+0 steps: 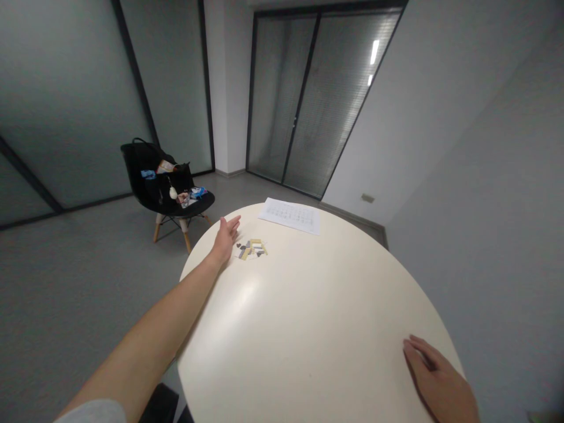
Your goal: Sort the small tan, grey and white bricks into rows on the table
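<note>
My left hand reaches to the far left part of the white table. Its fingers are stretched out and it holds nothing. Just right of that hand lies a loose cluster of small flat yellow, grey and dark pieces, too small to make out clearly. Beyond them, near the far edge, is a printed sheet of paper. At the near right edge of the table rests my right hand, with its fingers extended and the thumb a little apart. Nothing shows in it.
A black chair with wooden legs stands on the floor beyond the table's left side, carrying a dark bag and several small packets. Grey walls and framed glass panels surround the space. A dark object sits below the table's near left edge.
</note>
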A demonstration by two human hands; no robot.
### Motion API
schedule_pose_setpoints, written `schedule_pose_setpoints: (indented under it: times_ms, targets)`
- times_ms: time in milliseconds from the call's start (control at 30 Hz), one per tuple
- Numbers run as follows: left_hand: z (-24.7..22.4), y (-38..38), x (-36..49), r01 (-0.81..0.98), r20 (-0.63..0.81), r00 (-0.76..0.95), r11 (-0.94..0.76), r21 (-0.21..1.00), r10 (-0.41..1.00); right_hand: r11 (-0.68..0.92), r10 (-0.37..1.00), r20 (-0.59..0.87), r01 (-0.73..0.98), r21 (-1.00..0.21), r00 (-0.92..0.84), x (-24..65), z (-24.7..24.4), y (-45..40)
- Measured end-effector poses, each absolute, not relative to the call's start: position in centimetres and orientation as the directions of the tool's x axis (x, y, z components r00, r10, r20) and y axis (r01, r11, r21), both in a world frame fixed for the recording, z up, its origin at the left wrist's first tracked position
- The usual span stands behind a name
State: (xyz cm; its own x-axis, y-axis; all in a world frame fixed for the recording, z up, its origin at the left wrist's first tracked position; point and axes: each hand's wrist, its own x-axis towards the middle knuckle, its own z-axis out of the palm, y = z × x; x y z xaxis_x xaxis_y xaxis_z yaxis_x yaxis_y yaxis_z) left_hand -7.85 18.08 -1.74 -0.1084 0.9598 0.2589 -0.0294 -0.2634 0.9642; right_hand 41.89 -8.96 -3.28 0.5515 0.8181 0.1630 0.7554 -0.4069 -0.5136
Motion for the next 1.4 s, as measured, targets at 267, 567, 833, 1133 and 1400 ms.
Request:
schedule_pose_setpoints:
  times_ms: [267,567,833,1133,1400]
  targets:
    - [-1.4,20.2,-10.2,0.106,0.234,0.011,-0.233,0.967,0.972,-0.426,0.815,0.143,0.748,-0.508,0.561,42.3,-3.5,-8.9]
    - [-2.0,21.7,-5.9,0.492,0.176,0.453,-0.409,0.768,0.874,-0.412,0.816,0.148,0.742,-0.529,0.558,42.5,-3.7,-8.6]
    - [-1.5,17.0,0.1,0.484,0.131,0.693,-0.593,0.644,0.709,-0.413,0.810,0.169,0.750,-0.517,0.562,41.7,-3.0,-8.8]
    - [-0.6,9.4,3.1,0.377,0.127,0.812,-0.677,0.633,0.570,-0.388,0.820,0.166,0.746,-0.541,0.548,42.1,-3.3,-9.0]
    - [0.8,3.7,5.4,0.239,0.131,0.906,-0.740,0.628,0.403,-0.382,0.824,0.176,0.757,-0.530,0.539,42.3,-3.3,-9.2]
